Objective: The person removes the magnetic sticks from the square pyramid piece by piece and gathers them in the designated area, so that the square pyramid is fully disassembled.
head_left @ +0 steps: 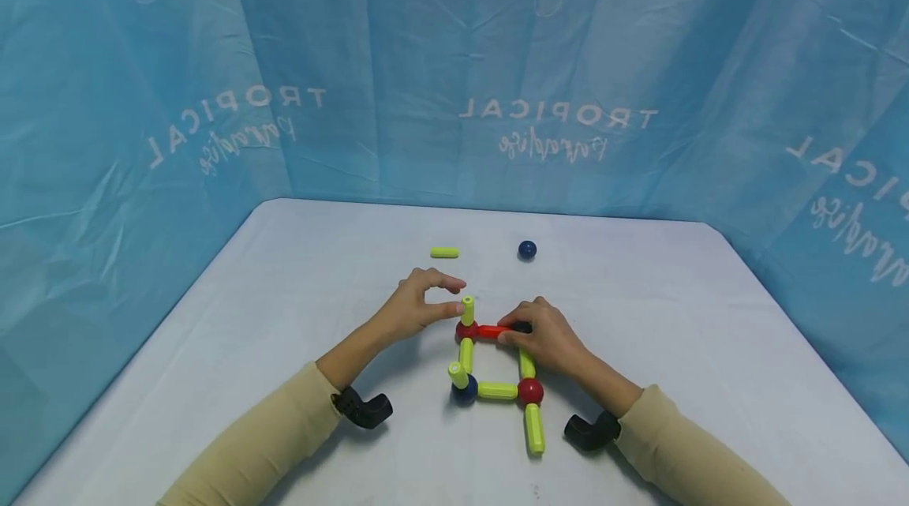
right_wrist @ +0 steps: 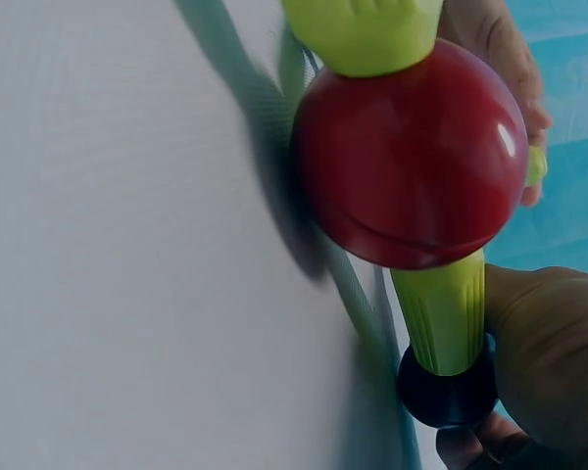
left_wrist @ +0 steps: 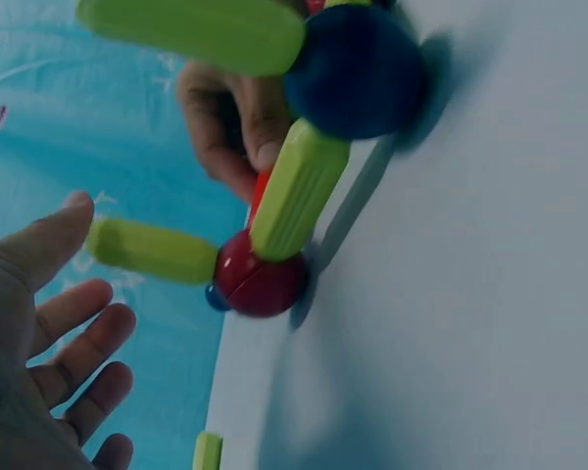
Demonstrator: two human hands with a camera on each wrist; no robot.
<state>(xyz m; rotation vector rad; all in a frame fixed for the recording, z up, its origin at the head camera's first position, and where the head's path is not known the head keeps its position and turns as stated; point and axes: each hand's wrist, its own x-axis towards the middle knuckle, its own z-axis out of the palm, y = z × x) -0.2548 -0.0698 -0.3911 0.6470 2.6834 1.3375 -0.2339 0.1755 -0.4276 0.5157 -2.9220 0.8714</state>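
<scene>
A square of rods and balls lies on the table. Its far side is a red rod [head_left: 490,331], pinched by my right hand [head_left: 548,336] near a dark blue ball [right_wrist: 448,390] that the hand partly covers. At the far left corner, a red ball [head_left: 465,331] bears a standing green rod [head_left: 467,309]. My left hand [head_left: 420,307] is beside that rod, fingers spread and thumb tip right at its top. A blue ball [head_left: 465,391] with another raised green rod [head_left: 458,374] forms the near left corner. From the near right red ball [head_left: 529,391], a green rod [head_left: 534,430] points toward me.
Beyond the square, a loose green rod [head_left: 444,253] and a loose blue ball [head_left: 527,250] lie on the white table [head_left: 319,253]. Blue printed curtains [head_left: 426,56] hang around the table's back and sides. Black wrist mounts [head_left: 364,409] sit at both sleeves.
</scene>
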